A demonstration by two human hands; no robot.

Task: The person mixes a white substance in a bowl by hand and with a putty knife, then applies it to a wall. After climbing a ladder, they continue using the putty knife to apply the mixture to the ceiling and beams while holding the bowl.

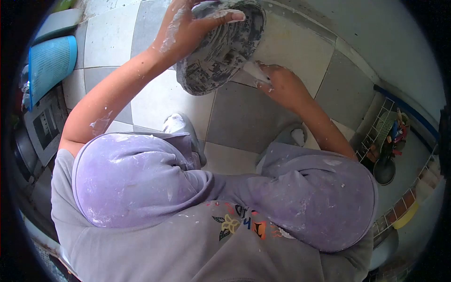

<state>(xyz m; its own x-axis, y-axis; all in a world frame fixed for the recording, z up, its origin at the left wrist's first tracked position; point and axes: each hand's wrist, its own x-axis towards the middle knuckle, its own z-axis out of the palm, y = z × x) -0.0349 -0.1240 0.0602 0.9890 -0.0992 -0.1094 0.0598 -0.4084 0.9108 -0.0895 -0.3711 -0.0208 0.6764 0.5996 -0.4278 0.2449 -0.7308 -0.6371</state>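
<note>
My left hand (195, 23), smeared with white paste, grips the rim of a dark bowl (221, 75) near the top of the view. The bowl is tilted, its open side turned partly toward me, and white residue streaks its inside. At the bowl's lower right edge, my right hand (279, 82) is closed around a white-coated tool (256, 71). Its end reaches into the bowl, and the white coating hides its exact kind. White smears also mark both forearms.
Grey and white floor tiles (237, 117) lie beneath the bowl, with my feet on them. A blue perforated basket (51, 66) stands at left, above a grey boxy appliance (44, 124). At right, a wire rack (376, 127) holds utensils, including a ladle (384, 171). A wall runs along upper right.
</note>
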